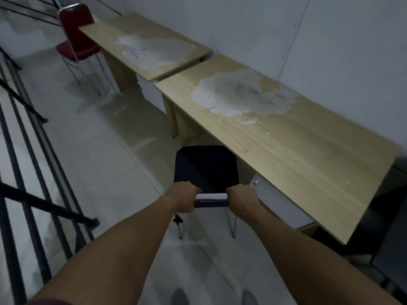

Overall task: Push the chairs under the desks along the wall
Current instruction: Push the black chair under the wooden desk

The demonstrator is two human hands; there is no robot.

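A black chair [206, 167] with chrome legs stands in front of me, beside the front edge of the near wooden desk [297, 146]; its seat lies outside the desk. My left hand [182, 197] grips the left end of the chair's backrest top. My right hand [242, 200] grips the right end. A second wooden desk [143, 44] stands farther along the white wall. At that far desk's left end stands a red chair [76, 34], not under the desk. Both desk tops have large worn white patches.
A black metal railing [33, 172] runs along the left of the pale tiled floor [99, 150]. Dark furniture [392, 227] sits at the right past the near desk's end. The tips of my shoes [179, 297] show at the bottom.
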